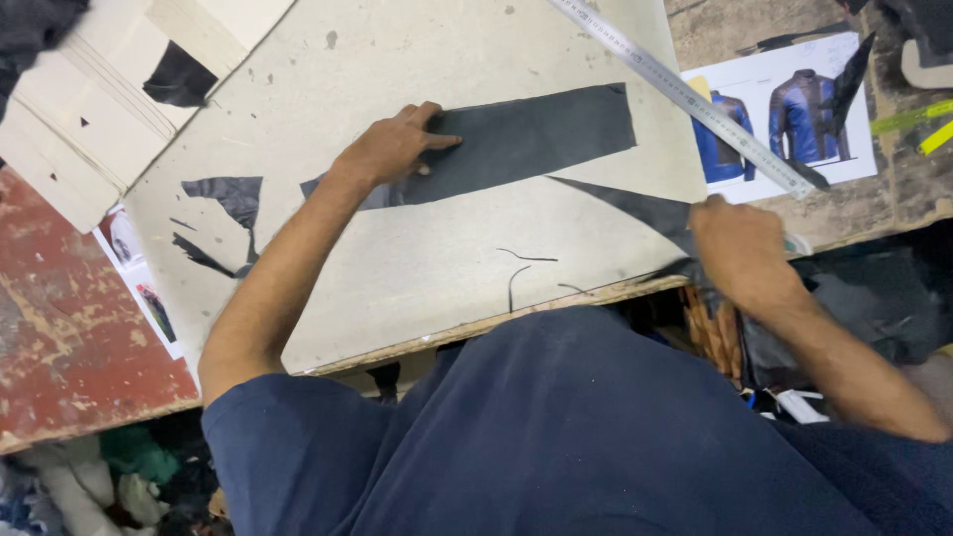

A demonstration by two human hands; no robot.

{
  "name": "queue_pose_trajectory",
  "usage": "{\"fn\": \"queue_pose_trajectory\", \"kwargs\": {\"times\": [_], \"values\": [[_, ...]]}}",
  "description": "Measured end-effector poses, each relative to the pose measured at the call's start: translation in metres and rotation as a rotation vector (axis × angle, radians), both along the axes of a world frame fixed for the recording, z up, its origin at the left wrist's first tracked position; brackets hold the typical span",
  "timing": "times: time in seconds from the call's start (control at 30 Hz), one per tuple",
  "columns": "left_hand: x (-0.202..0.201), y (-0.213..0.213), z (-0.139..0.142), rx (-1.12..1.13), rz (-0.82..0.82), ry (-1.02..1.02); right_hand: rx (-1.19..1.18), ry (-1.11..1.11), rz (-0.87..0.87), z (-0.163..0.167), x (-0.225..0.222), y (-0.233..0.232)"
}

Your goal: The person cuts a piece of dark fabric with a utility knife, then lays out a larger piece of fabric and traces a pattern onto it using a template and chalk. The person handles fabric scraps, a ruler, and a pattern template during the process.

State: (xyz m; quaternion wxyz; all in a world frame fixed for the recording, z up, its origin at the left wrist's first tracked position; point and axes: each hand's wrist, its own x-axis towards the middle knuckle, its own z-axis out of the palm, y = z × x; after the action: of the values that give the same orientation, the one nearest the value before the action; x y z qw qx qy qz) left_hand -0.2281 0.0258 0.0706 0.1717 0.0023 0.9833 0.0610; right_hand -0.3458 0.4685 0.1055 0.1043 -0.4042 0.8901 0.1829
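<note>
Long dark strip of leather (516, 144) lies flat across the middle of a grey cutting board (397, 258), running from lower left up to the right. Left hand (389, 149) presses down on the strip's left half, fingers spread flat, grip released, palm holding it in place. A second, narrower dark piece (635, 206) tapers from below the strip toward the board's right edge. Right hand (740, 246) sits at that edge on the end of the narrow piece, fingers curled; cannot tell if its grip is clenched on the piece or on something else. Steel ruler (685, 94) lies diagonally at upper right, partly over a printed sheet with blue jackets (824, 149). Small dark scraps (230, 194) sit on the board's left part, thin slivers (521, 263) near the front edge. Cardboard pattern pieces (89, 119) at upper left. Red worn worktop (60, 318) shows at left, beneath the board.
</note>
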Motion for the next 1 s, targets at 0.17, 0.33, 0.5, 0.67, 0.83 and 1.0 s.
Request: {"fn": "queue_pose_trajectory", "kwargs": {"times": [0.17, 0.33, 0.5, 0.67, 0.83, 1.0], "values": [[-0.039, -0.034, -0.013, -0.017, -0.212, -0.103, -0.751, -0.431, 0.03, 0.006, 0.082, -0.091], [-0.072, -0.057, -0.035, 0.265, -0.205, -0.067, -1.112, -0.494, -0.083, -0.063, 0.148, -0.249], [-0.088, -0.067, -0.042, 0.352, -0.261, -0.092, -1.162, -0.166, -0.168, -0.097, 0.121, -0.351], [-0.096, -0.072, -0.051, 0.429, -0.281, -0.125, -1.035, -0.125, -0.219, -0.117, 0.109, -0.373], [-0.1, -0.074, -0.068, 0.446, -0.277, -0.124, -1.034, -0.12, -0.16, -0.126, 0.104, -0.373], [-0.105, -0.079, -0.08, 0.392, -0.614, 0.073, -0.846, -0.219, -0.218, -0.103, 0.189, -0.309]]}}
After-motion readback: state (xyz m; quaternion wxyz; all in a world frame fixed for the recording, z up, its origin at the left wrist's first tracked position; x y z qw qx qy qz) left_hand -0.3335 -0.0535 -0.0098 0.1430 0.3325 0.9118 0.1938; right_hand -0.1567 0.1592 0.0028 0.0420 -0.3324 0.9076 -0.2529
